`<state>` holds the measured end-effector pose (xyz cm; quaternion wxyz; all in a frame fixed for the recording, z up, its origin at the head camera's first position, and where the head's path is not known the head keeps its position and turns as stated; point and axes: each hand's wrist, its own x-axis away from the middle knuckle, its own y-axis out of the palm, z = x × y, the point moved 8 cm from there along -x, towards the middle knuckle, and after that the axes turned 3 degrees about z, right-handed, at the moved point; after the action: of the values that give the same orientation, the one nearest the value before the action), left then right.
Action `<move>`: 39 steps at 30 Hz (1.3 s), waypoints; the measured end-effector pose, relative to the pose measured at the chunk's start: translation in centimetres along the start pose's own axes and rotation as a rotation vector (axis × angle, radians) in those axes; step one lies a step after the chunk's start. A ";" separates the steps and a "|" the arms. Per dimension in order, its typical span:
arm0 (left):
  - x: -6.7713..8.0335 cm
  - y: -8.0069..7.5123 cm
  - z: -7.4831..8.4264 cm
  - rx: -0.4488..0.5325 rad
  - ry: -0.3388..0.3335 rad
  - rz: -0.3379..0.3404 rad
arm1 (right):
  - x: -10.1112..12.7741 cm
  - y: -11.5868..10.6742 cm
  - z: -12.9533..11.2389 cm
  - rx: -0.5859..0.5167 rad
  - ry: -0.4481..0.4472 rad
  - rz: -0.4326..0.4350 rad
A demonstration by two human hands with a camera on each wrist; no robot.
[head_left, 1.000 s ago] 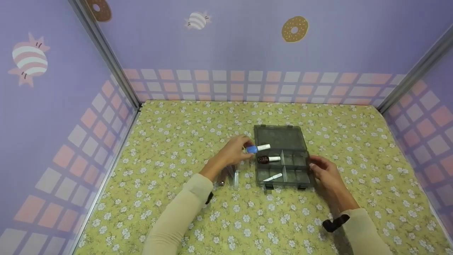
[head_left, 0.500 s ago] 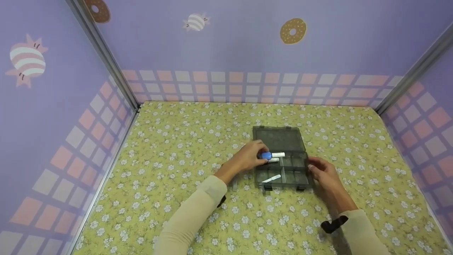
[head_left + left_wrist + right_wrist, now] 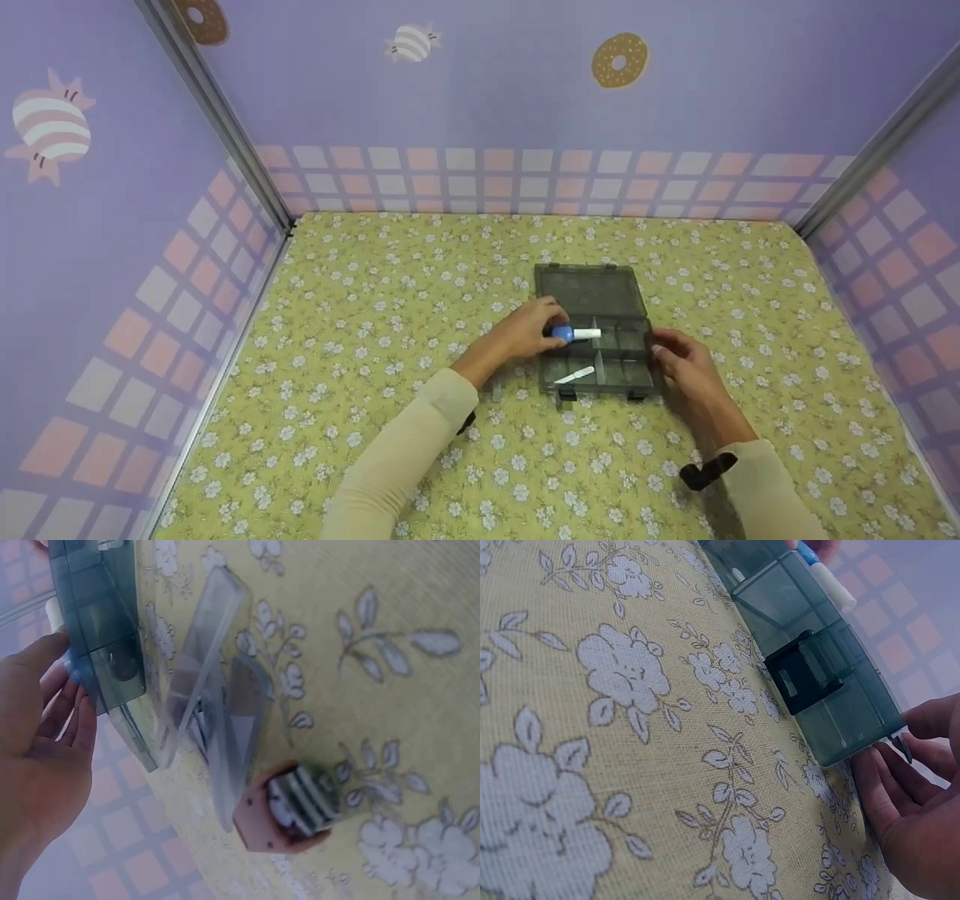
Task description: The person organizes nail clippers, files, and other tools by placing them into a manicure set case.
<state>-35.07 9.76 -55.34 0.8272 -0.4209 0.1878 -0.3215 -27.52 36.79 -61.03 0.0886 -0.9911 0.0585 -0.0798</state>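
My left hand (image 3: 523,331) pinches a blue nail polish bottle (image 3: 563,334) with a white cap, lying sideways over the far left compartment of a smoky see-through organizer box (image 3: 628,370). Through the box wall, the left wrist view shows a dark round bottle end (image 3: 122,662); from above, that dark bottle is hidden beneath the blue one. A slim white-handled tool (image 3: 576,375) lies slanted in the near left compartment. At the box's right side, my right hand (image 3: 690,369) grips the edge, thumb by the rim and fingers against the side wall (image 3: 870,716).
The box's lid (image 3: 591,291) lies open toward the back. Left of the box are clear plastic pieces (image 3: 206,645) and a pinkish-brown object with a ridged metallic end (image 3: 289,806), mostly behind my left forearm from above. Patterned walls enclose the flowered tabletop (image 3: 375,277).
My left hand has carried the blue nail polish bottle rightward from the box's left edge and lowered it over the far left compartment. My right hand has stayed at the box's side.
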 end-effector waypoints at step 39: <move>0.2 0.6 1.9 -0.155 0.115 -0.003 | -0.2 0.2 0.2 -0.010 0.021 -0.012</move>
<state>-33.59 10.96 -54.73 0.7796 -0.4648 0.2586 -0.3307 -27.66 36.67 -61.30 0.0827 -0.9910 0.0537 -0.0905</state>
